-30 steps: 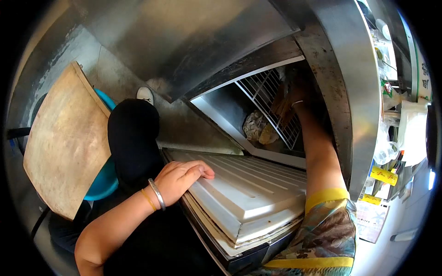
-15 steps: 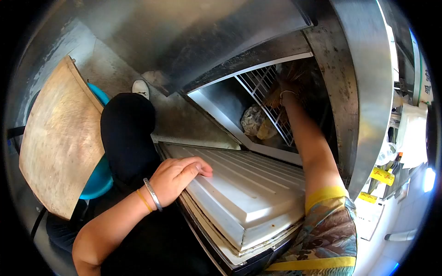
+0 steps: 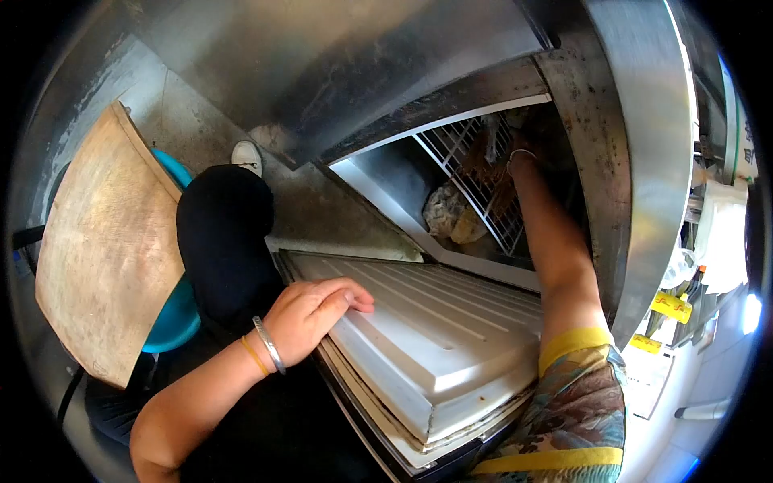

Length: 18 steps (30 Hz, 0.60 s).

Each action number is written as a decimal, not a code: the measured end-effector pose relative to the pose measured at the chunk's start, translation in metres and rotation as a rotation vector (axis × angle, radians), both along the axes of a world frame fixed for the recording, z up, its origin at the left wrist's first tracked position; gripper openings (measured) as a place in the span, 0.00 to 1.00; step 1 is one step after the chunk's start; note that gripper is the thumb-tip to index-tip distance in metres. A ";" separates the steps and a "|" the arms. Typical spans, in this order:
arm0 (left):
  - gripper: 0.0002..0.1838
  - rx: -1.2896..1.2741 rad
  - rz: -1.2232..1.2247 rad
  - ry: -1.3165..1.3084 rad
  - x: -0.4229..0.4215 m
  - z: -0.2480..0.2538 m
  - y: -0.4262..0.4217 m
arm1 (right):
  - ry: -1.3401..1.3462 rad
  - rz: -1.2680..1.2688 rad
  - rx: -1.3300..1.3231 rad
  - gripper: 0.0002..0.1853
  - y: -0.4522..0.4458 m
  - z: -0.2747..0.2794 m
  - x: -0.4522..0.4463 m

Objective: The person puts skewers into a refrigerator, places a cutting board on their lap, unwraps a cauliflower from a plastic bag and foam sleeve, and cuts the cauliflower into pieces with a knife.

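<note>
My left hand (image 3: 316, 314) rests on the edge of the open fridge door (image 3: 427, 338), fingers curled over its white ribbed inner panel. My right arm reaches deep into the fridge cabinet, and my right hand (image 3: 523, 149) is in shadow above the white wire rack (image 3: 451, 149). Its fingers are too dark to make out. Brown skewer-like items (image 3: 481, 165) lie on the rack beside that hand, with a clear plastic bag near them. Below the rack sit a whitish wrapped bundle (image 3: 442, 211) and a yellowish bag (image 3: 469, 227).
A wooden board (image 3: 113, 249) lies over a teal basin (image 3: 179, 318) at the left. My knee (image 3: 225, 233) and a white shoe (image 3: 246, 156) are beside it. A steel counter edge (image 3: 660, 161) runs along the right, with yellow packages (image 3: 671, 307) and plastic bags beyond.
My right hand shifted left over the rack, then back right and deeper inside, uncovering more of the brown items. My left hand stays on the door.
</note>
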<state>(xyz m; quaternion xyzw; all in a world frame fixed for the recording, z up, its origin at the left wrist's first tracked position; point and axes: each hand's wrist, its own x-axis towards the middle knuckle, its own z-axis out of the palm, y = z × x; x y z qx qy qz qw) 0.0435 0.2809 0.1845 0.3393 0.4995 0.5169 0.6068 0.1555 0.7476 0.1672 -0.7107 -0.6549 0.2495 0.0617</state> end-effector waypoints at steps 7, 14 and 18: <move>0.18 0.028 0.036 -0.032 0.002 -0.002 0.000 | 0.060 -0.039 -0.126 0.36 -0.001 -0.013 0.011; 0.19 0.012 0.044 -0.021 0.002 0.000 -0.002 | -0.179 0.071 -0.060 0.34 0.001 -0.022 0.002; 0.19 0.028 0.045 -0.014 0.003 -0.004 0.000 | -0.185 0.078 -0.131 0.33 0.011 -0.015 0.014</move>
